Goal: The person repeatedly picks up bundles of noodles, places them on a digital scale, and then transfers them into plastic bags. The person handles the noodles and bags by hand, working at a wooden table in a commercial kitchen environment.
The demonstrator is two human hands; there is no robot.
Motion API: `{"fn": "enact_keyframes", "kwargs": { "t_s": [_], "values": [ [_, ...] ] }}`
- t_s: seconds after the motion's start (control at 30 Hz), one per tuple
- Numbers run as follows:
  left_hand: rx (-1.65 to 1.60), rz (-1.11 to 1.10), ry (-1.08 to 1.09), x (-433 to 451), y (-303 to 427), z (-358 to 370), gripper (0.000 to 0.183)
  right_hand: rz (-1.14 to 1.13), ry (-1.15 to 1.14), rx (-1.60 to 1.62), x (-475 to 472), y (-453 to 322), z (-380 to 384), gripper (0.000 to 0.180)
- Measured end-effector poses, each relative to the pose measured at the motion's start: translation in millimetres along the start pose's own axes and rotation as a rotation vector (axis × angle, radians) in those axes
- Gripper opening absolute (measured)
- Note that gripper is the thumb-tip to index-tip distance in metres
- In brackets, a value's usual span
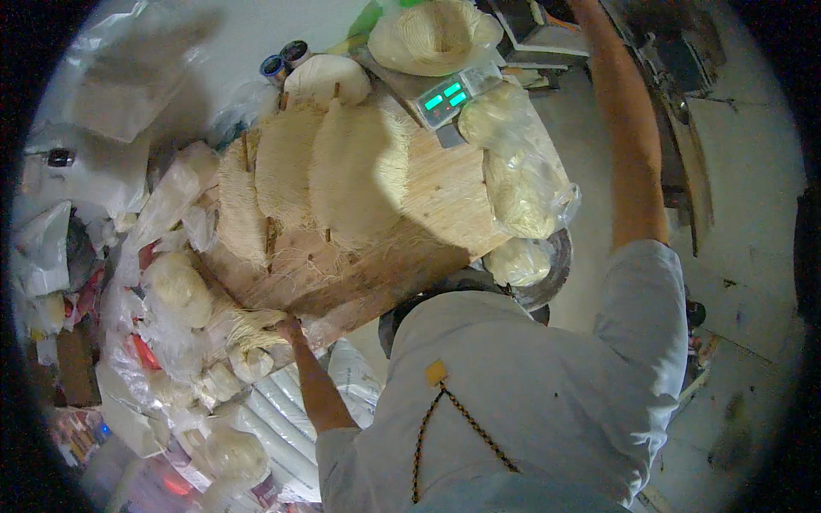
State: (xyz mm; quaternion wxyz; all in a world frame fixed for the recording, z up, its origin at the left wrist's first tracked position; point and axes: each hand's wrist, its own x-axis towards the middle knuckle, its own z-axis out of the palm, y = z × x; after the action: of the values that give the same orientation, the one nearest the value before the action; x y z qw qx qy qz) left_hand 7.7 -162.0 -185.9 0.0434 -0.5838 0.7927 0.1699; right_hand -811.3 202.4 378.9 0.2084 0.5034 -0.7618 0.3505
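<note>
My left hand (pixel 292 327) is at the near left edge of a wooden board (pixel 359 288), against a bundle of thin pale strands, seemingly noodles (pixel 253 330); whether its fingers grip them is unclear. My right arm reaches up past the top edge, its hand out of view. Sheets of pale fine strands (pixel 353 173) lie across the board, with thin brown sticks among them. Beyond them is a digital scale (pixel 439 106) with lit green displays. A large coil of pale strands (pixel 436 38) lies behind the scale. Clear plastic bags of strands (pixel 523 186) rest along the board's right side.
Two small cylindrical containers (pixel 274 67) stand behind the board. Plastic bags and bagged bundles (pixel 176 288) crowd the left. White printed sacks (pixel 282 423) lie below my left arm. A round-rimmed container (pixel 558 269) is beside the board at right. Dark machinery (pixel 673 96) stands at upper right.
</note>
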Motion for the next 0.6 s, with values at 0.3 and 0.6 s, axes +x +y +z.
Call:
{"fn": "enact_keyframes", "kwargs": {
  "t_s": [0.3,0.6],
  "values": [
    [-0.105,-0.211,0.257,-52,68,-68,0.05,0.075,-0.354,0.096,-190,46,175,0.038],
    [-0.755,0.324,0.261,-44,256,-77,0.031,-0.038,-0.259,-0.279,-208,79,159,0.06]
  ]
}}
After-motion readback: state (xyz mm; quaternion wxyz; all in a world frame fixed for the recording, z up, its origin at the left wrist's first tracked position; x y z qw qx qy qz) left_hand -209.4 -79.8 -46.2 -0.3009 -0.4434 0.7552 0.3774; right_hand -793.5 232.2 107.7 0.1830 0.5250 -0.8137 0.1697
